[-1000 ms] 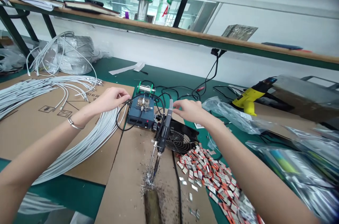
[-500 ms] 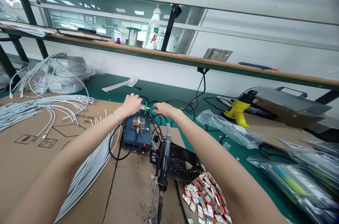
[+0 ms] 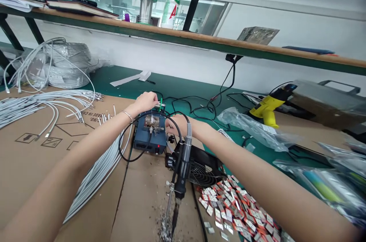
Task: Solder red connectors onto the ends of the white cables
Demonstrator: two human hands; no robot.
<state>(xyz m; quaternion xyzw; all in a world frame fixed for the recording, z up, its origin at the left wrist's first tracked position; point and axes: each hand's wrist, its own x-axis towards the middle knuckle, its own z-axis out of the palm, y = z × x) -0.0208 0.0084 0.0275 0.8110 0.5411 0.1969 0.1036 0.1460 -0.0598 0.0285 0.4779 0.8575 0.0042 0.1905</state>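
My left hand [image 3: 146, 101] is closed at the back of a dark blue soldering station box [image 3: 150, 139], beside a small spool with a green rim [image 3: 161, 103]. What its fingers hold, if anything, is hidden. Against the right side of the box, my right hand [image 3: 176, 124] has its fingers curled, partly behind a black cable; I cannot make out what is in them. On top of the box sits a metal fixture [image 3: 152, 122], and a red light glows on its front. A soldering iron [image 3: 183, 173] stands tip down in a holder, in front of my right hand.
White cables [image 3: 97, 181] lie bundled on the cardboard [image 3: 34, 165] at left. A black fan [image 3: 204, 167] and a pile of small orange-and-silver parts [image 3: 240, 211] are at right. Beyond lie a plastic bag [image 3: 248, 127] and a yellow heat gun [image 3: 268, 108]. A shelf [image 3: 211, 40] spans the back.
My right hand has come down and nearer, from behind the box to its right side. My left hand has curled more tightly near the spool. The view has tilted downward.
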